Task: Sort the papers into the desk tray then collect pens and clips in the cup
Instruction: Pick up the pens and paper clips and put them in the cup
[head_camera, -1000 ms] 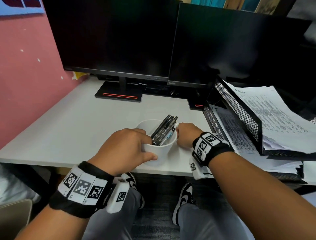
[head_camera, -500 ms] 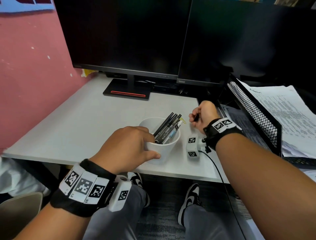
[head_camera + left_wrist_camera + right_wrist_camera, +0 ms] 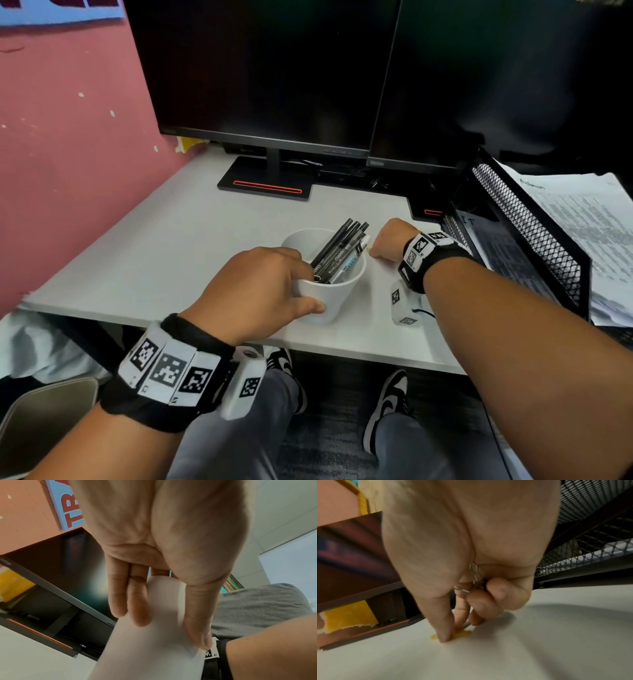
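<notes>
A white cup (image 3: 325, 291) stands on the white desk (image 3: 171, 246) near its front edge, with several dark pens (image 3: 337, 253) leaning in it. My left hand (image 3: 260, 291) grips the cup's side, thumb and fingers wrapped round the cup (image 3: 145, 635). Just right of the cup, my right hand (image 3: 390, 238) is down on the desk. In the right wrist view its thumb and forefinger pinch a yellow clip (image 3: 460, 634) lying on the desk, while the curled fingers hold a black binder clip with silver wire arms (image 3: 475, 577) in the palm.
A black mesh desk tray (image 3: 527, 233) with printed papers (image 3: 582, 233) in both tiers stands at the right. Two dark monitors (image 3: 274, 68) on stands fill the back. A pink wall (image 3: 68, 154) bounds the left. A small white tagged device (image 3: 402, 305) lies near my right wrist.
My right hand went from the cup toward the tray, took up the black clip, then came down onto the yellow clip beside the cup. The left hand kept its hold on the cup.
</notes>
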